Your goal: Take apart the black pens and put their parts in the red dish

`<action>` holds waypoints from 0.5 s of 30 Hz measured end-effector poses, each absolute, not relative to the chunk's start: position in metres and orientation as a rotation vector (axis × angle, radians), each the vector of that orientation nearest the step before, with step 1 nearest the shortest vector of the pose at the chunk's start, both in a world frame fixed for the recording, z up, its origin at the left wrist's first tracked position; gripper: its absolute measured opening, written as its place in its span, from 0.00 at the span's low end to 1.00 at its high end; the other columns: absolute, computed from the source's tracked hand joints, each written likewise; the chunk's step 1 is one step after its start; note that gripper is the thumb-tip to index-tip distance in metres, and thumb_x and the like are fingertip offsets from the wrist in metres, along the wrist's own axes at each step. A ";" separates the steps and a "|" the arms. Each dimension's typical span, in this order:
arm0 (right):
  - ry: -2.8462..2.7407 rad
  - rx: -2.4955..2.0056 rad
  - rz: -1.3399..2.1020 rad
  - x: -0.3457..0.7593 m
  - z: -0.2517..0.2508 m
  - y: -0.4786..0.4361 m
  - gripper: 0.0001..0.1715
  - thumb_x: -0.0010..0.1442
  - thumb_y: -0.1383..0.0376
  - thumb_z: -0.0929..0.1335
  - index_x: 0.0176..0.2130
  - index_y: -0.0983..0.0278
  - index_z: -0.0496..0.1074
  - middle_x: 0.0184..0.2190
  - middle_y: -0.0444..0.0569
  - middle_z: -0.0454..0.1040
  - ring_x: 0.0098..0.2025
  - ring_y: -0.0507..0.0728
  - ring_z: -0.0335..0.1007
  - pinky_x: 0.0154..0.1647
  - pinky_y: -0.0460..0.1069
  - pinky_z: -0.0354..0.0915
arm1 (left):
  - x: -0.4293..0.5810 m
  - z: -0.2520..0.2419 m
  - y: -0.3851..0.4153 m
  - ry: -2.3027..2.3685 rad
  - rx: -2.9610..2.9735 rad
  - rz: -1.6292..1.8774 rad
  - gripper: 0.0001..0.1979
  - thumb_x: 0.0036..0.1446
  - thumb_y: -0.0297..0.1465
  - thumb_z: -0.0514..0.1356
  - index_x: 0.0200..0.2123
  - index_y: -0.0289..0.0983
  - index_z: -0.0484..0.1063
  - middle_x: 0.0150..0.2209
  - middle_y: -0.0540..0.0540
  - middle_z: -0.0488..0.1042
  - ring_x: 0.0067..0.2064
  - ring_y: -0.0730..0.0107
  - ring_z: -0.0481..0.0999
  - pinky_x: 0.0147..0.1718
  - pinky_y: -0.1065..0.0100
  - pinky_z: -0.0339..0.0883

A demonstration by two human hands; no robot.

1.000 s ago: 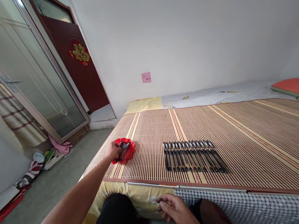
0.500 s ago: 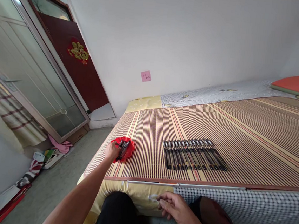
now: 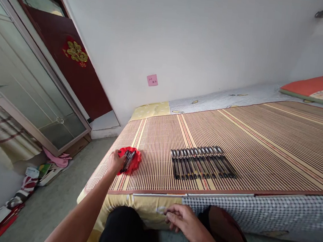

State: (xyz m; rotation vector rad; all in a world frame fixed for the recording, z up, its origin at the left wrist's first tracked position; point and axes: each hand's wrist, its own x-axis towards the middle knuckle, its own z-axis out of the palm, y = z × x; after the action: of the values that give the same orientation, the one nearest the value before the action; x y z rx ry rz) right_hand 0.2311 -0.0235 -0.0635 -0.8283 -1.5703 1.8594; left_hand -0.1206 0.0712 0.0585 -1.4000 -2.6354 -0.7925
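My left hand (image 3: 115, 162) is over the left rim of a scalloped red plate (image 3: 137, 159), its fingers closed on a dark pen (image 3: 119, 152) that they mostly hide. Several black pens (image 3: 128, 160) lie in the plate beside my fingertips. To the right, a row of black pens with clear barrels (image 3: 201, 163) lies side by side on the striped bamboo mat (image 3: 156, 143). My right hand (image 3: 182, 219) hangs above my lap near the bed's front edge, loosely curled with nothing visible in it.
The mat covers a bed with a yellow and checked sheet (image 3: 227, 207). An orange-topped cushion (image 3: 307, 85) lies at the far right. A pink note (image 3: 152, 80) is stuck to the wall behind. Glass and dark red doors stand at the left, with items on the floor below.
The whole view has shifted slightly, so the bed and pens appear further left. My left hand has drawn slightly toward the plate's left rim. My right hand stays above my lap.
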 end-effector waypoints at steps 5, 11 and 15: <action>-1.707 -0.850 1.895 0.228 -0.049 -0.031 0.20 0.60 0.50 0.72 0.30 0.64 0.74 0.27 0.48 0.80 0.27 0.53 0.74 0.27 0.46 0.63 | -0.071 0.059 0.054 -2.502 -1.558 -0.972 0.15 0.63 0.39 0.61 0.48 0.36 0.76 0.43 0.40 0.81 0.44 0.54 0.79 0.41 0.63 0.67; -1.819 -0.901 1.933 0.226 -0.045 -0.037 0.11 0.57 0.62 0.71 0.25 0.63 0.72 0.21 0.43 0.75 0.23 0.50 0.70 0.25 0.44 0.61 | 0.012 0.025 0.043 -2.426 -1.871 -1.114 0.12 0.62 0.34 0.61 0.46 0.37 0.77 0.39 0.44 0.80 0.39 0.60 0.79 0.40 0.65 0.69; -1.855 -0.900 1.931 0.225 -0.047 -0.036 0.10 0.55 0.63 0.69 0.24 0.64 0.72 0.21 0.43 0.75 0.21 0.50 0.68 0.24 0.44 0.60 | 0.055 0.009 0.061 -2.466 -1.988 -1.102 0.11 0.61 0.33 0.62 0.46 0.36 0.78 0.39 0.43 0.80 0.41 0.60 0.80 0.41 0.64 0.69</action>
State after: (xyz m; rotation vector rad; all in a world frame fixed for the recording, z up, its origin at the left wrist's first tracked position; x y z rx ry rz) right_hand 0.2245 -0.0361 -0.0468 -0.9001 -1.8553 1.9308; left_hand 0.0548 0.0608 0.0088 -1.9876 -2.4659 -1.1021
